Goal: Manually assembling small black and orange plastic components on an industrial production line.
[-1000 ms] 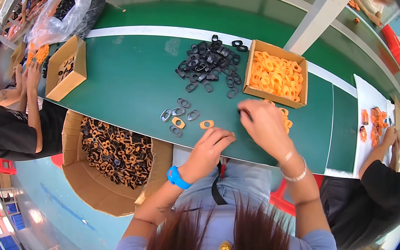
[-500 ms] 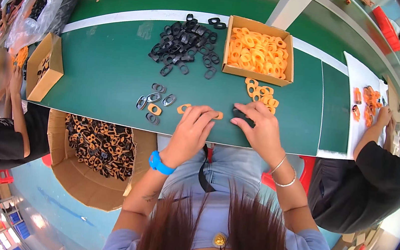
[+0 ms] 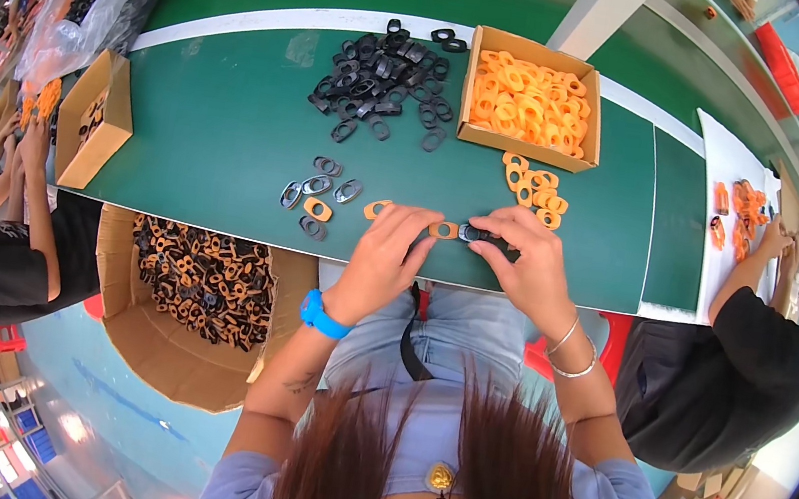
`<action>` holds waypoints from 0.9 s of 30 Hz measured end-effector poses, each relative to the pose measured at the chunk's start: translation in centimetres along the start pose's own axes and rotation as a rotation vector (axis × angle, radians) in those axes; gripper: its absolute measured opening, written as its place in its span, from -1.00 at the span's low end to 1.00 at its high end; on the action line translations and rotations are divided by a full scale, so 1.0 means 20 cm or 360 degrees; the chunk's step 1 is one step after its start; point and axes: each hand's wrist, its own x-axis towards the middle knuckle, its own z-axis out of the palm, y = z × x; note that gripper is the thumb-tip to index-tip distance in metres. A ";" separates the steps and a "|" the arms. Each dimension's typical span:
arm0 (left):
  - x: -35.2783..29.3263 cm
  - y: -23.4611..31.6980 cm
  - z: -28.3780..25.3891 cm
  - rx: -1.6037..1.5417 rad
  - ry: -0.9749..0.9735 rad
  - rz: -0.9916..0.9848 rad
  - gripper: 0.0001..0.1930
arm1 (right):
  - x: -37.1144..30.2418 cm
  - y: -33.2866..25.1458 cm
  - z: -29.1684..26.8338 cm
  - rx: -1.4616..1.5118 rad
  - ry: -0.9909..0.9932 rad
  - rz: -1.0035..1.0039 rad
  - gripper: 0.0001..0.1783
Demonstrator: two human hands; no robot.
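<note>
The person's left hand (image 3: 381,252) pinches 1 orange ring (image 3: 436,229) in its fingertips; the right hand (image 3: 529,259) grips 1 black ring (image 3: 468,232) immediately beside it. Beyond the left hand lies a black pile (image 3: 382,76); beyond the right stands an orange-filled carton (image 3: 524,148).

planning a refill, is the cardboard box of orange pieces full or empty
Filled, not empty: orange pieces are heaped across the open cardboard box, close to its front rim, hiding the bottom.
</note>
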 end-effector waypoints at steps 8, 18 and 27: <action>0.00 0.02 0.00 -0.0154 0.0039 -0.0144 -0.60 | 0.05 0.01 0.09 -0.0048 -0.0059 -0.0215 -0.72; 0.01 0.03 -0.01 -0.0164 -0.0033 -0.0198 -0.48 | 0.11 -0.02 0.10 -0.0109 -0.0190 -0.0294 -0.74; 0.01 0.03 -0.02 -0.0194 -0.0077 -0.0226 -0.48 | 0.10 0.01 0.12 -0.0131 -0.0115 -0.0253 -0.72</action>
